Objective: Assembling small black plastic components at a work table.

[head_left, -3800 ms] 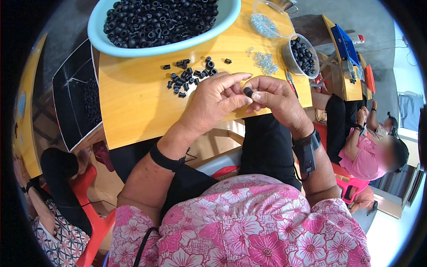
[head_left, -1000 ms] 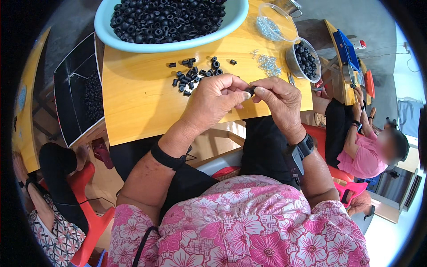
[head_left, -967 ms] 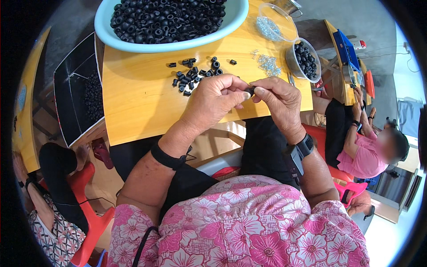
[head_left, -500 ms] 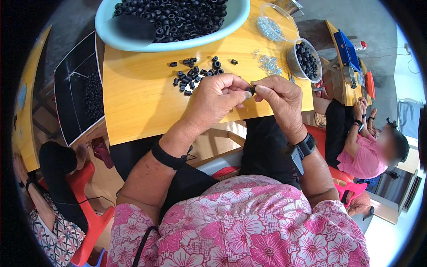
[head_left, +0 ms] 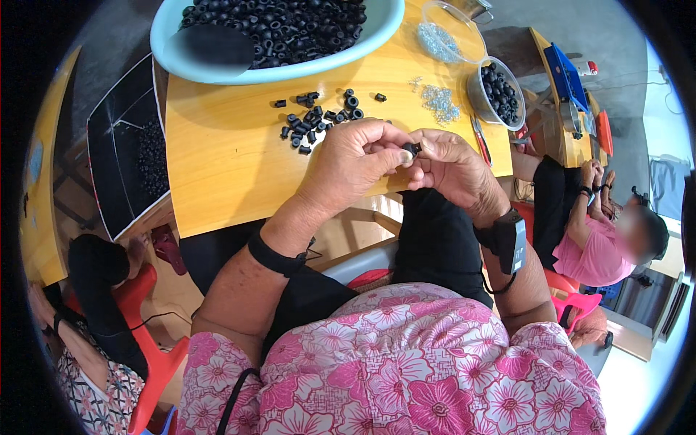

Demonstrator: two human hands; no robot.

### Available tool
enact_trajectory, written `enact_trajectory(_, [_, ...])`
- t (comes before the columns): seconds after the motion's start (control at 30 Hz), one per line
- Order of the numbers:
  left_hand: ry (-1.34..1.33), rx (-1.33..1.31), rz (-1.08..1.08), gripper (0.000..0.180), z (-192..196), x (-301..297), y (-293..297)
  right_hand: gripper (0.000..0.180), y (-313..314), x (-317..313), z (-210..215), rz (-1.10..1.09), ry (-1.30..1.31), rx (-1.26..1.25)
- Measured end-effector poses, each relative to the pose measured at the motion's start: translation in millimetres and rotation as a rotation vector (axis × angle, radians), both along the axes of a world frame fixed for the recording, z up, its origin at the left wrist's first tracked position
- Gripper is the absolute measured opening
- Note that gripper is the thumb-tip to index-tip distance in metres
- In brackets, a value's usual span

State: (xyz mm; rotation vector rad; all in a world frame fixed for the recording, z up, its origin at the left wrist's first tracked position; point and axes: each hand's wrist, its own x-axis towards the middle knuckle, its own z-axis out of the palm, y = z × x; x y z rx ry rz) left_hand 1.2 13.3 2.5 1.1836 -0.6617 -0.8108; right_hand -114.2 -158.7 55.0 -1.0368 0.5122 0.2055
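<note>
Small black piece pinched near the front edge of my counter

My left hand is closed to a thumb-and-finger pinch on the piece, and my right hand pinches its other end, the lower fingers loosely curled. Fingers cover much of it, so I can't tell its full shape.

Ahead, the pale blue basin holds a heap of black rubbery parts (a dark smear blurs its left side). On the right, the clear tub holds round black parts, and the shallow clear dish behind it holds clear bits. At my left, the black-lined box has more dark parts inside. Marks on my right wrist device are too small to read.

Compared with half a second ago, my right hand has rolled, turning that device outward, and the red-and-black handled tool shows more fully.
</note>
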Motion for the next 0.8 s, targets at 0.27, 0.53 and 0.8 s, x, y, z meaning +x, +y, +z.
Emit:
enact_trajectory(0.27, [-0.212,-0.004,0.065,0.017,0,1,0,0.034,-1,-5,1,0.047,0.031,-0.026])
enact_trajectory(0.53, [-0.242,-0.001,0.075,0.018,-1,-1,0,0.035,10,-3,7,0.059,-0.003,-0.173])
enact_trajectory(0.8, [-0.100,0.007,-0.048,0.039,1,4,1,0.026,28,-1,17,0.057,-0.086,-0.650])
